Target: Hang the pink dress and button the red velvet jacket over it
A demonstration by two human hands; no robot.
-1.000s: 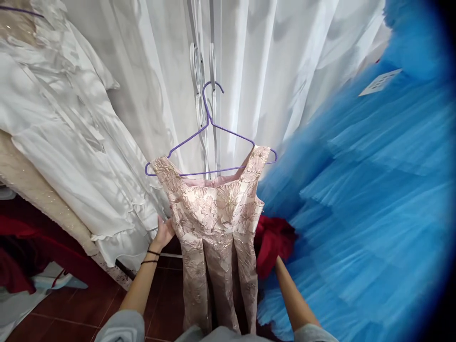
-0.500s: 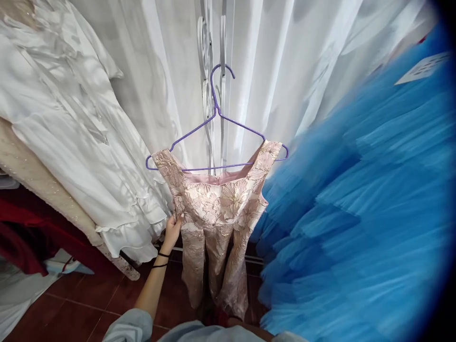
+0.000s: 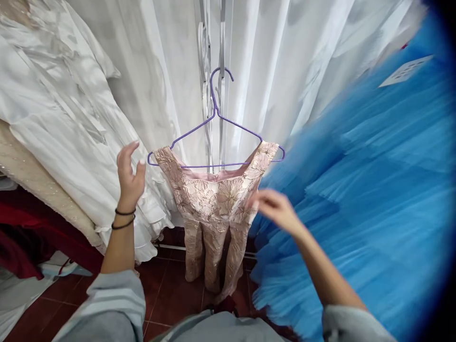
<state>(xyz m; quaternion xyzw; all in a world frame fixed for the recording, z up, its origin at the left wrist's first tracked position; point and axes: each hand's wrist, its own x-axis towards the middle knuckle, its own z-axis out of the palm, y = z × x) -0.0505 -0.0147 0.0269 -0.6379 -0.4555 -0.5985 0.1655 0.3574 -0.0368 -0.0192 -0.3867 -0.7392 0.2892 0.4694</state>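
A pink and gold floral brocade dress (image 3: 217, 197) with wide shoulder straps hangs in front of me on a purple hanger (image 3: 215, 110). The hanger's hook rests at a white metal rack. My left hand (image 3: 131, 178), with two dark bands at the wrist, is raised beside the hanger's left end; its fingers are apart and hold nothing. At the dress's right side is my right hand (image 3: 276, 207), fingers stretched toward the bodice edge and slightly blurred. Whether those fingertips touch the fabric is unclear.
White dresses (image 3: 71, 123) hang on the left, with a cream beaded garment (image 3: 42, 185) and dark red fabric (image 3: 64, 242) below. Layered blue tulle (image 3: 356, 204) fills the right, with a white tag (image 3: 406, 70) on it. White curtains (image 3: 256, 71) hang behind; reddish tiles (image 3: 171, 289) cover the floor.
My left hand has let go of the dress's left side and risen up and left. My right hand has come up into view at its right side. The dress has shifted slightly.
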